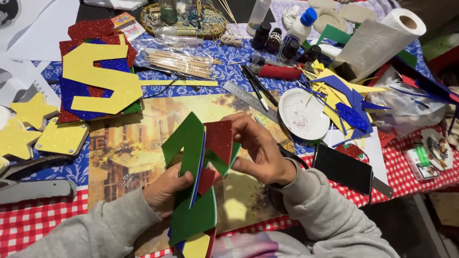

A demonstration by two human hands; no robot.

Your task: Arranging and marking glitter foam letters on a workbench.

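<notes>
Pretty cluttered bench (57, 210) here, with a red checked cloth at the lower edges, a blue flowery one further up and a big painted picture of a house (138, 148) lying flat in the middle. Dead centre, just below the middle of the frame, both hands are on a stack of foam cut-outs (198, 181) — glittery green on the front, shaped like a chunky number, with thin blue and red layers peeking out along the edges and a yellow bit at the bottom. The left hand (165, 191) is wrapped around the lower left side, thumb across the green. The right hand (260, 150) pinches the upper right, where a glittery red piece (220, 138) sits. Upper left there's a yellow foam number (98, 76) on a blue and red pile, and a white dish (303, 114) sits right of centre.
</notes>
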